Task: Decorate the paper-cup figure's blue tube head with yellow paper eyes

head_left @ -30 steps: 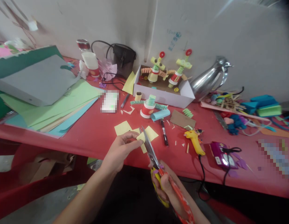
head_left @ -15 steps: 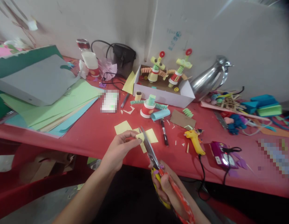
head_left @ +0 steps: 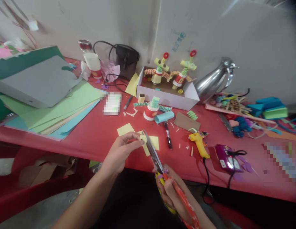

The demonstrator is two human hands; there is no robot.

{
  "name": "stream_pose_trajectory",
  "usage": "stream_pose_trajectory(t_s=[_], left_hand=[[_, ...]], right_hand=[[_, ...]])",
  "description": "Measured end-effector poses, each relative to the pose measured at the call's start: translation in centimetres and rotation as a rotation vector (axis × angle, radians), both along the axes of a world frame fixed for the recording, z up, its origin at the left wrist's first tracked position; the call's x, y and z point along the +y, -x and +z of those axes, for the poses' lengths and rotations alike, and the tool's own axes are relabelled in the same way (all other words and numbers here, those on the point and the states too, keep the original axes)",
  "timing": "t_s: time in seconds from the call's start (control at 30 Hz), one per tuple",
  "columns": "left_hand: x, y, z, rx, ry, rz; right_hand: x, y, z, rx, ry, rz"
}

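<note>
My left hand (head_left: 121, 151) pinches a small yellow paper piece (head_left: 143, 139) between thumb and fingers, just above the red table's front edge. My right hand (head_left: 170, 190) is closed round the red and yellow handles of a pair of scissors (head_left: 154, 155). The blades point up and to the left, and their tips meet the held paper. More yellow paper pieces (head_left: 125, 129) lie flat on the table (head_left: 90, 136) behind both hands.
Sheets of coloured paper (head_left: 57, 108) are stacked at left. A white box (head_left: 167, 95) with paper-cup figures stands at the back. A red cup figure (head_left: 151, 109), blue paper roll (head_left: 164, 117), black pen (head_left: 168, 136), yellow glue gun (head_left: 199, 143), purple device (head_left: 226, 158) and metal jug (head_left: 213, 79) lie around.
The held yellow piece looks smaller and has turned in my left fingers. The scissor blades stay at the paper. Both hands have hardly shifted.
</note>
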State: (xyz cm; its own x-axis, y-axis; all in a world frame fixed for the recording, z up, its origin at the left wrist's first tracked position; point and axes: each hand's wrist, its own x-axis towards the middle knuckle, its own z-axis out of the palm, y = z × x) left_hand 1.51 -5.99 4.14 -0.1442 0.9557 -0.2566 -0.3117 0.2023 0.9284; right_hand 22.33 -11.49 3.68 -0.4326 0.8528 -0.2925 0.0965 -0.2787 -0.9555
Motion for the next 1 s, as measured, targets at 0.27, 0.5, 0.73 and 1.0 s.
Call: stream_pose_trajectory(t_s=[0.27,0.5,0.73,1.0], left_hand=[[0.09,0.15,0.05,0.021,-0.017,-0.001],[-0.06,0.29,0.04,0.031,-0.025,-0.012],[-0.03,0.49,0.03,0.045,-0.029,-0.007],[-0.06,0.68,0.02,0.056,-0.030,-0.006]], right_hand=[[0.03,-0.21,0.11,-0.006,0.048,0.040],[-0.08,-0.29,-0.13,0.003,0.075,0.048],[-0.13,-0.35,0.01,-0.008,0.047,0.053],[-0.29,-0.59,-0.13,0.013,0.061,0.065]])
